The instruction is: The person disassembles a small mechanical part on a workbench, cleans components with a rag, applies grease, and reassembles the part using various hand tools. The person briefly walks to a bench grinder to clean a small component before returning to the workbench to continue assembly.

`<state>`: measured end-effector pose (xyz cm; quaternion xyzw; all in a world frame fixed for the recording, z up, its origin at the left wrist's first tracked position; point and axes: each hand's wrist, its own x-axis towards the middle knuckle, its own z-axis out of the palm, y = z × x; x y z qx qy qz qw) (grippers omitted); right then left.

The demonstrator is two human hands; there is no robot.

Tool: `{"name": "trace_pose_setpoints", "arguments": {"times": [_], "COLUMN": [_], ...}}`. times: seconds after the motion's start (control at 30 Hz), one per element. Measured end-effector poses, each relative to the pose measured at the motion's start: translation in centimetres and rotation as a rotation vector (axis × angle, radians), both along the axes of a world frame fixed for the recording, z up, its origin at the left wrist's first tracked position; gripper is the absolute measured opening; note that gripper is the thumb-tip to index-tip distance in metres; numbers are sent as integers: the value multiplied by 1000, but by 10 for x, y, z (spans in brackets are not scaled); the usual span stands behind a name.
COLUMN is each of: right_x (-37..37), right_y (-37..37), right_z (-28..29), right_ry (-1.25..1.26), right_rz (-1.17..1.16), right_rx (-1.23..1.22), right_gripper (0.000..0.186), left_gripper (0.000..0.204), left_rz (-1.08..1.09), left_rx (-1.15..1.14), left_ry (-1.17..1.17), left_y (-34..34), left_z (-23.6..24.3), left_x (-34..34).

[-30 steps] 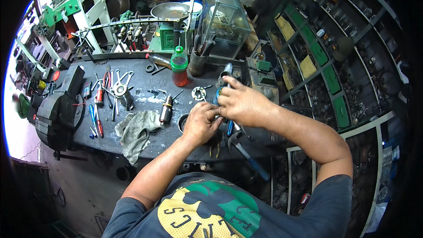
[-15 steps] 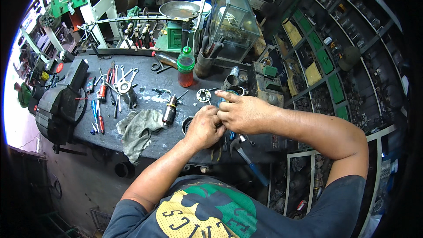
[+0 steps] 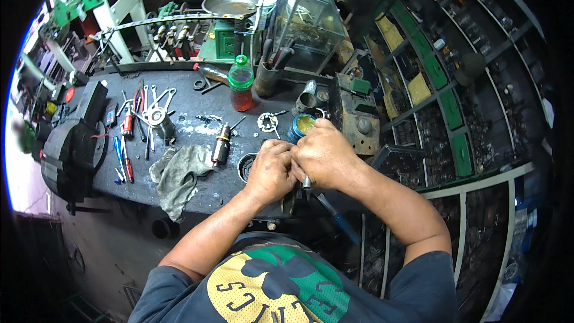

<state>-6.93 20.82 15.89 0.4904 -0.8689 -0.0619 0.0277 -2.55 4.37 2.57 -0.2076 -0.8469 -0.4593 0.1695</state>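
My left hand [image 3: 270, 169] and my right hand [image 3: 324, 154] are closed and pressed together over the bench's near edge. What lies between their fingers is hidden. A small silvery metal end [image 3: 307, 183] shows just below the right hand; I cannot tell whether that hand holds it. Beyond my right hand stands a blue tin [image 3: 295, 130] of yellowish grease, partly covered by the fingers. A round black housing [image 3: 244, 168] lies left of my left hand. Farther back is a notched metal ring [image 3: 267, 122]. A blue-handled tool [image 3: 341, 220] sticks out over the near edge.
On the bench [image 3: 206, 98] lie a grey rag [image 3: 178, 173], a black cylindrical part with a shaft [image 3: 221, 146], spanners [image 3: 156, 97] and screwdrivers [image 3: 128, 121]. A green-topped bottle [image 3: 241, 84] of red liquid stands behind. A vise [image 3: 75, 149] sits left; shelves [image 3: 454, 101] line the right.
My right hand has turned and lowered; its outstretched index finger is now curled in. More of the grease tin shows, along with the silvery end below the hand. The whole view has shifted slightly.
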Motion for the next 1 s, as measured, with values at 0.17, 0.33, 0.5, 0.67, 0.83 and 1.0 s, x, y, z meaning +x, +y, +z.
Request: {"name": "trace_pose_setpoints", "arguments": {"times": [0.17,0.33,0.5,0.67,0.83,1.0], "right_x": [-12,-28,-35,-48,-60,-67], "right_y": [19,8,-17,-32,-57,-67], "right_z": [40,34,23,29,27,13], "right_ry": [-26,51,21,103,172,124], "right_rz": [231,182,320,586,703,696], "right_rx": [107,-73,87,67,253,293], "right_gripper": [11,17,31,24,14,19], "left_gripper": [84,93,113,127,106,77], "left_rz": [-16,-33,-79,3,42,153], "left_rx": [144,243,5,-215,-283,-252], "left_ry": [-73,-383,-218,-216,-282,-198], "left_y": [-27,-56,-59,-51,-47,-38], "left_z": [9,-1,-3,-3,8,-4], "left_x": [8,15,15,18,17,14]}}
